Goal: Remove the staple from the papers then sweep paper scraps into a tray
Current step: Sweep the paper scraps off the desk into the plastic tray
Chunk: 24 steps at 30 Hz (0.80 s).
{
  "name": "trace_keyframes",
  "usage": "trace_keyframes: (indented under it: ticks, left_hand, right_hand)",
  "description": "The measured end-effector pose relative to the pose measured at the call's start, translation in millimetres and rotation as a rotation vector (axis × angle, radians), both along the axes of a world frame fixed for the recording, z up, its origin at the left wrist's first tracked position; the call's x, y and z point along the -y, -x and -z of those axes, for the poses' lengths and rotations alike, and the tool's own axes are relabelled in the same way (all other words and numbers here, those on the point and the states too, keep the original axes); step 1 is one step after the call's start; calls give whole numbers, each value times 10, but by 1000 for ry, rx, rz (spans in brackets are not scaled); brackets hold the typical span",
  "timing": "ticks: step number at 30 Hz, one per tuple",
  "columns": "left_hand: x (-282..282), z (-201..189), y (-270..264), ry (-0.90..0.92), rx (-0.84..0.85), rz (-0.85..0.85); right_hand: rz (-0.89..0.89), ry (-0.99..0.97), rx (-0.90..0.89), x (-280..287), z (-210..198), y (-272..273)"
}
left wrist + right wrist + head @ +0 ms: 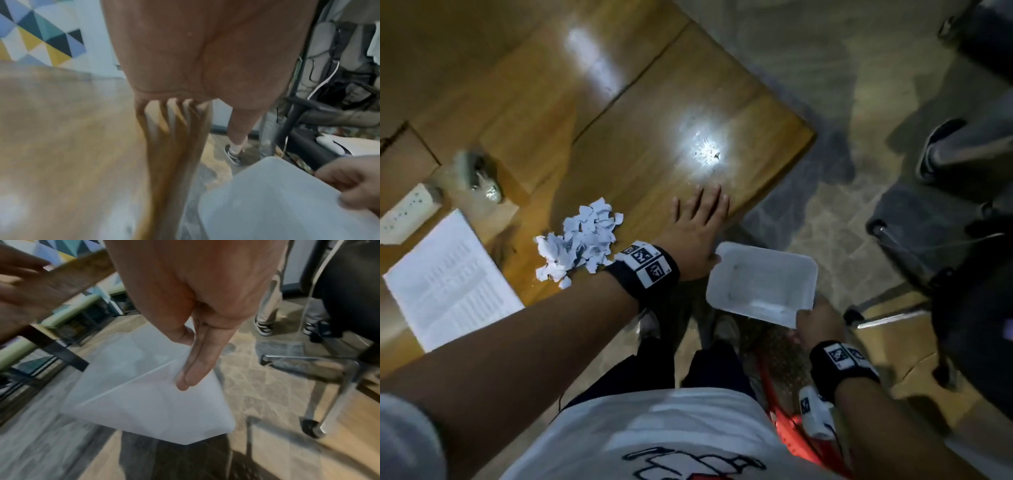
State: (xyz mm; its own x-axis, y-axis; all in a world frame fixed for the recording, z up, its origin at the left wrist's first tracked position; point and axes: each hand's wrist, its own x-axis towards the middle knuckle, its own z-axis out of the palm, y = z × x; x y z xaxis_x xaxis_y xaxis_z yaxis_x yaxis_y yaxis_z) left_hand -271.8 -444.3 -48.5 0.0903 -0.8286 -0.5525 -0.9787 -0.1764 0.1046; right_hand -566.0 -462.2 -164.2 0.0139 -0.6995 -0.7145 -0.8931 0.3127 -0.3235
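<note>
White tray [763, 281] gripped by right hand [816, 325]; left hand [697, 229] flat on table [619, 137]

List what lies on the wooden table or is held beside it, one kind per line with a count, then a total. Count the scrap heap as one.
Pile of paper scraps: 1
Printed papers: 1
White tray, gripped by the right hand off the table edge: 1
White power strip: 1
Crumpled clear bag, contents unclear: 1
Total: 5
The left hand lies flat on the table.
</note>
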Motion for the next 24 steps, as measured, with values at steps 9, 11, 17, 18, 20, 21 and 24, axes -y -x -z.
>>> trace_keyframes:
  ticks: [9,11,17,18,20,21,24]
  left_hand:
    - [-1421,-442,-166,-22,-305,-255]
    - [-1898,-338,-213,-185,-364,-455]
    - [-2867,-45,-270,-550,-709,-1113]
    - [-2911,-25,-252,-554,-820,-1236]
    - [-2948,59,-238,-498,-912,-1348]
    - [-2944,105,-239,-474,-881,-1348]
    - [-2895,133,-216,-464,-812,-1367]
  right_hand:
    - [-511,-128,-20,-34,-567,-557]
    - [-617,-145,-34,-71,-450,-633]
    - [-745,-250,22,-380,-793,-1122]
    - [-755,-284,46,-429,-849,-1229]
    - [-781,-345,74,-477,-891,-1394]
    - [-813,-375,69,-470,-895,-1447]
    - [-1047,-419,-12,-353,-900,-1530]
